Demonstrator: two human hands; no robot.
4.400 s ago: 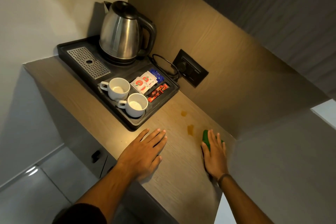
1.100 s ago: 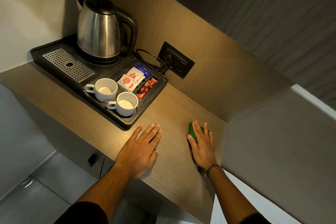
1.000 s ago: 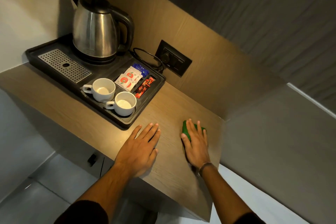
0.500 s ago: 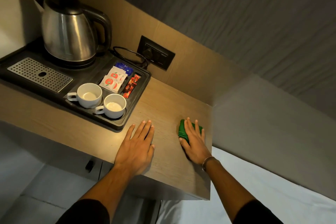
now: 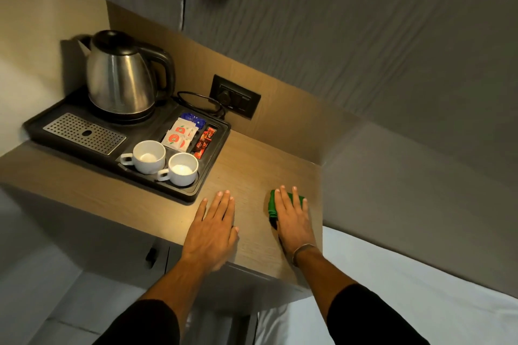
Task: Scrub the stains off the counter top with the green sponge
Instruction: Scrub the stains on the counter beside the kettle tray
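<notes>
At the start we could see two brown spots on the counter top (image 5: 246, 165), just past the green sponge (image 5: 272, 203). Now those spots are gone and the wood looks clean. Our right hand (image 5: 293, 217) has slid the sponge away from the back wall, nearer to the front edge. The sponge now peeks out on the left of our fingers.

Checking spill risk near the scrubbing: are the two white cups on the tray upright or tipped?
Upright. Both cups stand in the tray with open mouths facing up, insides visible.
</notes>
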